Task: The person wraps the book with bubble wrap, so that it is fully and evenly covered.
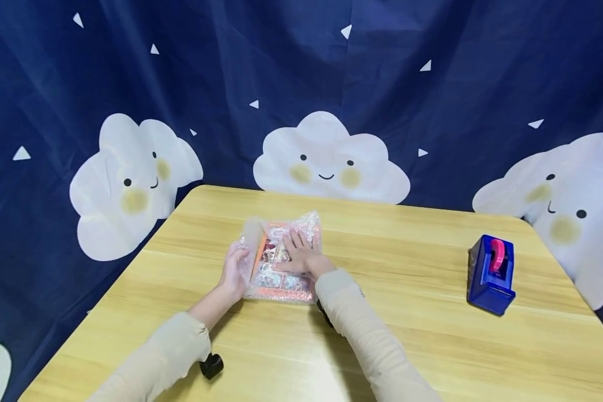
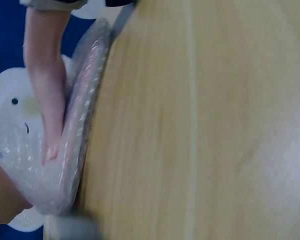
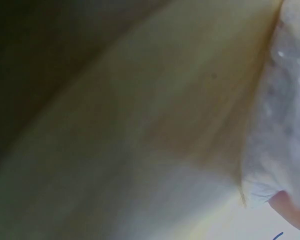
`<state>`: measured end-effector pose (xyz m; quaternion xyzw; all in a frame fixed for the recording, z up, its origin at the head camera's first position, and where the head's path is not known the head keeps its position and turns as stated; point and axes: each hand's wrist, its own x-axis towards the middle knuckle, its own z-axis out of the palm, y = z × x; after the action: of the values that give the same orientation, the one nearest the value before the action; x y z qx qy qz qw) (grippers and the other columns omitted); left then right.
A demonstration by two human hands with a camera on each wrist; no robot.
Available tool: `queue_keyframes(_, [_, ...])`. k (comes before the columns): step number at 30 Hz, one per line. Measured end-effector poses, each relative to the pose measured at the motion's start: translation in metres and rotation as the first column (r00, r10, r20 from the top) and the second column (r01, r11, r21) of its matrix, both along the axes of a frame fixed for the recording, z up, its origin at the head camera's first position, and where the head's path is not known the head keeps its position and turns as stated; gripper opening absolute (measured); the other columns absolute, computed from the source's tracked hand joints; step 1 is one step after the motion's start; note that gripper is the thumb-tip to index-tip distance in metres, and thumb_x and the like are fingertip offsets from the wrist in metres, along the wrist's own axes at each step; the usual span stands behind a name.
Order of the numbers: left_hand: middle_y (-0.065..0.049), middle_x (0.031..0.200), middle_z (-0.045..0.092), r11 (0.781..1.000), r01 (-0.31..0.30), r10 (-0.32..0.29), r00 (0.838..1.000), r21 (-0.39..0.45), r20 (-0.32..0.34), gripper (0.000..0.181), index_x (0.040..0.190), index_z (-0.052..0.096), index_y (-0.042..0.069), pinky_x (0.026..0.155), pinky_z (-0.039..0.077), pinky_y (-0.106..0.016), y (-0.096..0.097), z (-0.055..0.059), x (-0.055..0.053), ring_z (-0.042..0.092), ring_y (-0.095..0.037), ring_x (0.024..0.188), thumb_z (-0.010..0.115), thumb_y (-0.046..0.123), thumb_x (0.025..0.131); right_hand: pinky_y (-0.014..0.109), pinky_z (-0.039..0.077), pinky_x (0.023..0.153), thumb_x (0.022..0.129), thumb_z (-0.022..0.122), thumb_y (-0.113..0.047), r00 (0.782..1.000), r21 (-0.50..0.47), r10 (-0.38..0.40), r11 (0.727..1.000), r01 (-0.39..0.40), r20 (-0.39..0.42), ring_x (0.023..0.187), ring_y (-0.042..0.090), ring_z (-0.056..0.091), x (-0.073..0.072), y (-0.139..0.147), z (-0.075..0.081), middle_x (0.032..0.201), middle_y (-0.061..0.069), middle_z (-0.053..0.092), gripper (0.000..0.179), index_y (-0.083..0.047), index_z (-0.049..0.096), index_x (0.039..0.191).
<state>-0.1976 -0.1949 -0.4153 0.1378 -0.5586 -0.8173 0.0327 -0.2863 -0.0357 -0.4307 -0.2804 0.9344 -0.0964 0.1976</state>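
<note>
A flat orange-bordered item printed with several small pictures (image 1: 268,277) lies on the table inside clear bubble wrap (image 1: 309,221). My left hand (image 1: 234,272) is at its left side and holds the raised edge of the wrap between thumb and fingers. The right hand (image 1: 300,255) lies with fingers spread on top of the printed item, pressing the wrap down. In the left wrist view, the bubble wrap (image 2: 85,100) stands in profile, the right hand (image 2: 49,117) against it. Part of the wrap (image 3: 285,120) fills the right side of the right wrist view.
A blue tape dispenser (image 1: 489,276) with a pink roll (image 1: 497,255) stands at the right of the wooden table (image 1: 407,251). Behind the table's far edge hangs a dark blue curtain (image 1: 301,61) with cloud faces. Black wrist devices (image 1: 211,366) sit under the sleeves.
</note>
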Motion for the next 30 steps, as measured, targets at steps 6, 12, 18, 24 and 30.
queue_keyframes(6, [-0.016,0.14,0.029,0.975,0.16,-0.167,0.985,-0.153,-0.032,0.058,0.143,0.02,0.022,0.088,0.044,-0.047,0.014,-0.009,-0.003,0.043,-0.036,0.114,0.03,0.007,0.088,0.049,-0.01,0.108,0.081,0.036,-0.073,1.0,-0.003,0.0,1.0,0.0,-0.007,0.138,0.023,-0.015,-0.002,-0.003,-0.001,0.151,0.004,-0.019,0.096,-0.018,-0.006,0.147])
queue_keyframes(12, [-0.009,0.154,-0.004,0.869,0.301,-0.312,0.949,-0.393,0.036,0.058,0.147,0.014,0.02,0.103,0.002,-0.065,0.026,-0.015,-0.006,0.0,-0.037,0.138,0.034,0.02,0.094,0.049,-0.009,0.108,0.085,0.04,-0.062,1.0,0.032,0.003,0.999,-0.002,-0.015,0.138,0.023,-0.014,-0.003,-0.003,-0.002,0.151,0.004,-0.018,0.089,-0.018,-0.006,0.147])
queue_keyframes(18, [-0.008,0.153,-0.001,0.801,0.427,-0.414,0.901,-0.419,0.128,0.056,0.148,0.012,0.017,0.106,-0.005,-0.058,0.025,-0.015,-0.011,-0.006,-0.031,0.139,0.019,0.04,0.098,0.049,-0.01,0.109,0.089,0.044,-0.044,1.0,0.025,0.001,1.0,-0.001,-0.006,0.138,0.02,-0.016,-0.003,-0.003,-0.001,0.151,0.003,-0.019,0.081,-0.019,-0.007,0.147])
queue_keyframes(24, [-0.006,0.152,-0.01,0.576,0.528,-0.537,0.82,-0.624,0.199,0.073,0.147,0.01,0.012,0.104,-0.009,-0.06,0.017,-0.014,-0.02,-0.013,-0.031,0.137,0.049,0.008,0.085,0.049,-0.01,0.109,0.088,0.052,-0.014,0.999,0.047,0.019,0.999,-0.017,-0.027,0.138,0.023,-0.016,-0.002,-0.001,0.003,0.151,0.004,-0.02,0.083,-0.017,-0.007,0.147])
queue_keyframes(30, [-0.021,0.15,0.001,0.139,0.288,-0.603,0.784,-0.948,0.149,0.085,0.143,0.014,-0.003,0.107,0.002,-0.058,0.011,-0.019,-0.02,0.004,-0.042,0.136,0.066,0.024,0.081,0.05,-0.01,0.109,0.069,0.045,0.022,0.999,0.046,0.016,0.999,-0.014,-0.038,0.138,0.024,-0.015,-0.001,-0.002,0.001,0.151,0.006,-0.018,0.101,-0.017,-0.006,0.147])
